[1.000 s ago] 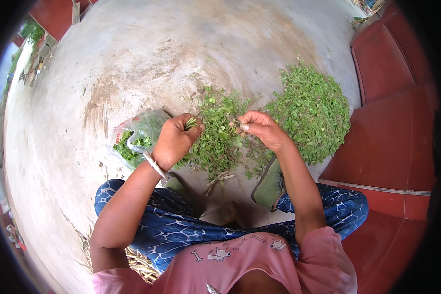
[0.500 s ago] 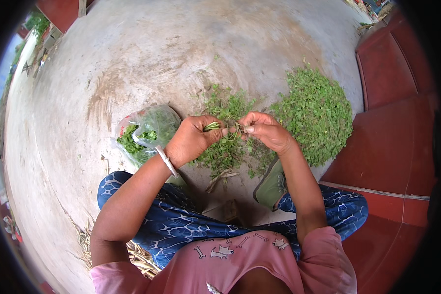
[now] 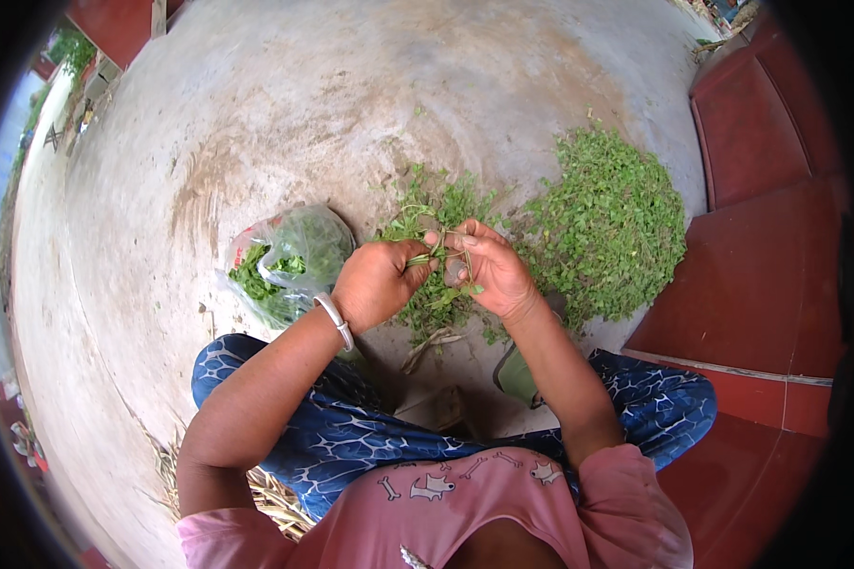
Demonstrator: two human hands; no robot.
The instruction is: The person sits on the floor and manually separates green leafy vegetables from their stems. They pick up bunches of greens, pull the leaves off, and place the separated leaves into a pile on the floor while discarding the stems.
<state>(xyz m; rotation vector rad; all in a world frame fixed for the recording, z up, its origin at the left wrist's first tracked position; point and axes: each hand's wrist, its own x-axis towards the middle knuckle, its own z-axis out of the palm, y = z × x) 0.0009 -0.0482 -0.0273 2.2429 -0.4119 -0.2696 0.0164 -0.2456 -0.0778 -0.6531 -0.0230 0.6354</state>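
Together, two hands (image 3: 377, 282) (image 3: 499, 275) handle green stems (image 3: 418, 259) near two heaps (image 3: 617, 228) (image 3: 457, 197), one bag (image 3: 319, 244).

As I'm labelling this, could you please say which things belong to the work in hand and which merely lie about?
Likely in use: green stems in the left grip, middle greens, larger pile, plastic bag.
Likely lying about: dry straw, withered leaf.

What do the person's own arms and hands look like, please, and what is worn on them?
The left hand and right hand are bare, without gloves. A pale, narrow band circles the left wrist; none shows on the right. Short pink sleeves leave the forearms uncovered.
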